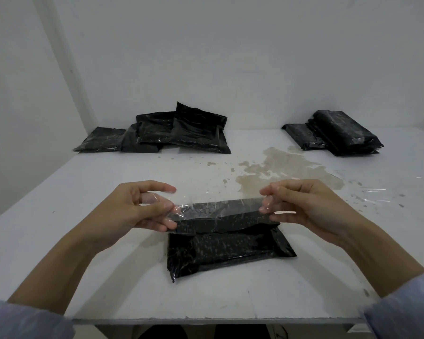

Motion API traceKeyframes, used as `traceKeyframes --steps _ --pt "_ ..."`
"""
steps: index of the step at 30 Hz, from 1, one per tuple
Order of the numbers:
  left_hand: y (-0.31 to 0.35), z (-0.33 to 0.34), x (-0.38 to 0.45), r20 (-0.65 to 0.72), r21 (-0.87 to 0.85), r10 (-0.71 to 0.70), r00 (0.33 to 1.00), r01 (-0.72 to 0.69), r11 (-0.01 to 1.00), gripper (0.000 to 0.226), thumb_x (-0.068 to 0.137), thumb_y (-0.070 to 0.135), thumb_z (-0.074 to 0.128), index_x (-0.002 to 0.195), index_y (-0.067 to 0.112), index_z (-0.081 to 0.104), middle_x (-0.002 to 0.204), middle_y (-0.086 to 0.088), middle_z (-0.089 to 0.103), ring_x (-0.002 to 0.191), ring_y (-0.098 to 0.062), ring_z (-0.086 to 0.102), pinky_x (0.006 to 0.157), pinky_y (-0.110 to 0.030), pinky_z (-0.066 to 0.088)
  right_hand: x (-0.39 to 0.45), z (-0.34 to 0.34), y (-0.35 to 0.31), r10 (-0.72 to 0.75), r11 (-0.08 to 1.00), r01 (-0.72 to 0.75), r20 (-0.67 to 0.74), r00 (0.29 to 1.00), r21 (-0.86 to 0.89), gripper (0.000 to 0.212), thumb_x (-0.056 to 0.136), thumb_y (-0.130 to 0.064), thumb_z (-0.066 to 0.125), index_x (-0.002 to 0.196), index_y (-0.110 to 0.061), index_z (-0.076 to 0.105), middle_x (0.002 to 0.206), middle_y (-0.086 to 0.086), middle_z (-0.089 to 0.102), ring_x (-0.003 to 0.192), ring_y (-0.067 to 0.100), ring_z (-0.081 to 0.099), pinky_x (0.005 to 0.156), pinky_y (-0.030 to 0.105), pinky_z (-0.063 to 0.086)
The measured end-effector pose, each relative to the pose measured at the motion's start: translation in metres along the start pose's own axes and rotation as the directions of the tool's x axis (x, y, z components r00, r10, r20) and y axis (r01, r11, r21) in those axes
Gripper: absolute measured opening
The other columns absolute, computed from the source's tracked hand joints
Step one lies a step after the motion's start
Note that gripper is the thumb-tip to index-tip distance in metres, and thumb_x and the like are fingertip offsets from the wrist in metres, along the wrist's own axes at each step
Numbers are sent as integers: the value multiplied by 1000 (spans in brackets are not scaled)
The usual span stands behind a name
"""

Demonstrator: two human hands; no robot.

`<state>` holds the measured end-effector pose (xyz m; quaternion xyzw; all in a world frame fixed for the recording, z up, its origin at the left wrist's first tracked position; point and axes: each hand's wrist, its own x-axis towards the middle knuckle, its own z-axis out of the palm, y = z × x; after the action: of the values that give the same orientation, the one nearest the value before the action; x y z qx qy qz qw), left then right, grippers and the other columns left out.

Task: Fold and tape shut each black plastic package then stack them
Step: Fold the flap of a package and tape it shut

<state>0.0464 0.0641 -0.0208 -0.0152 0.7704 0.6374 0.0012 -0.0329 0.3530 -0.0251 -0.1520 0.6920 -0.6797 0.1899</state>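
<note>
Both hands are up over the near-centre of the white table [83,216], holding one strip of clear tape [218,209] stretched between them. The left hand [137,206] pinches the strip's left end between thumb and fingers; part of the tape curls back over the fingers. The right hand [301,204] pinches the right end the same way, with the fingertips bunched on it. The tape runs roughly level, left to right, just above the far edge of the package [228,245].

That package is black plastic and lies flat on the table, near-centre, just below and between the hands. Its far flap is folded over toward the near side, with the fold line running left to right. Cannot tell whether the tape already touches the flap or hangs just over it.

Far left: a loose pile of black packages [171,133], overlapping, with some leaning on each other against the wall [230,57].

Far right: a neater stack of folded black packages [343,133], with one lying just left of the stack and touching it.

A brownish stain [279,172] sits on the table between the hands and the far-right stack, with small splatter spots to its left.

More clear tape or film [377,192] lies on the table's right side, partly glinting; its extent is unclear.

Light-blue sleeves [402,314] show at both near corners.
</note>
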Motion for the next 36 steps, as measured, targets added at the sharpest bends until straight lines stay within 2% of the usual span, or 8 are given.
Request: traceKeyframes --steps 7,14,17,20,25,29,33,36 --pt "3 0 -1 17 35 72 997 -73 997 84 39 56 87 106 13 65 89 -16 72 72 -32 71 60 -26 57 6 6 -2 148 989 -148 -5 989 -21 27 65 -29 70 82 -9 69 70 3 65 72 13 67 72 30 54" --pt "5 -2 1 15 55 93 996 -93 994 68 49 48 85 103 10 67 88 -14 73 75 -31 71 61 -26 57 8 8 -5 20 998 -26 -103 995 -57 1 81 -3 66 82 -4 66 67 6 66 69 19 67 59 20 54" --pt "9 4 1 -65 46 87 994 -84 995 36 67 24 70 96 1 67 82 -12 74 75 -25 72 61 -22 57 10 7 -12 -38 996 24 -156 987 -88 9 83 -10 65 75 -7 66 65 5 65 82 25 67 64 21 55" --pt "13 15 0 -145 87 138 980 -126 988 23 72 24 65 87 7 70 79 -7 74 77 -12 71 60 -17 54 12 9 -18 -140 980 106 -208 968 -169 20 91 -9 56 72 -9 62 73 7 69 84 24 67 73 28 54" --pt "2 47 -12 -258 330 383 887 -292 898 17 90 37 45 80 32 58 86 15 73 76 -31 66 77 -45 53 8 20 -8 -205 965 175 -139 969 -197 27 102 -17 34 78 -12 44 97 11 71 86 27 70 82 36 52" --pt "-14 72 -20 -193 425 388 901 -280 861 17 99 22 34 83 20 42 52 25 58 44 11 49 50 -6 40 0 21 4 -157 962 132 -88 984 -238 26 102 -27 29 81 -14 37 95 12 72 83 27 71 80 34 53" --pt "-27 64 -21 -88 379 276 957 -224 898 35 85 61 46 90 28 36 85 6 70 77 8 60 61 -16 44 -3 14 8 -112 958 83 -91 990 -275 26 101 -31 30 81 -16 37 94 9 73 80 26 72 87 37 47" --pt "-30 56 -19 6 491 192 981 -171 854 67 52 68 74 89 35 31 100 16 63 105 8 57 87 -22 49 -5 11 8 -82 959 57 -79 994 -277 26 101 -34 30 82 -17 36 96 5 73 81 25 72 91 37 45"
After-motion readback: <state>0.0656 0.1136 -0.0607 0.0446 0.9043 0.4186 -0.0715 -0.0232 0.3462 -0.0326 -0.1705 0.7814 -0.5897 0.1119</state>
